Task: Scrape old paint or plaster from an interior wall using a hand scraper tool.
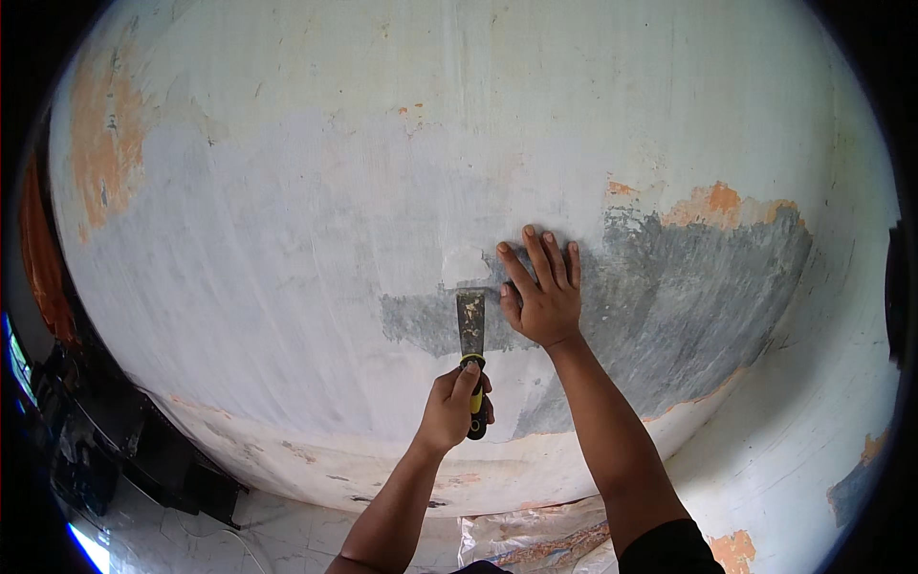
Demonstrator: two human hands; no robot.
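My left hand (pixel 448 409) is wrapped round the black and yellow handle of a putty knife (pixel 470 323), thumb laid along the handle. The knife points up, and its stained metal blade has its straight edge against the wall (pixel 287 249). Just above that edge is a small pale, whitish patch (pixel 466 265). Fingers spread, my right hand (pixel 547 298) lies flat on the wall to the right of the blade. Around and right of it stretches a rough bare grey area (pixel 688 287), bordered by peeling paint and orange spots (pixel 722 206).
At the lower left stands dark furniture (pixel 143 440), with an orange cloth (pixel 43 258) hanging above it. A crumpled clear plastic sheet (pixel 535 536) lies at the wall's foot on a pale floor (pixel 306 536). Another wall (pixel 813 411) meets this one at the right.
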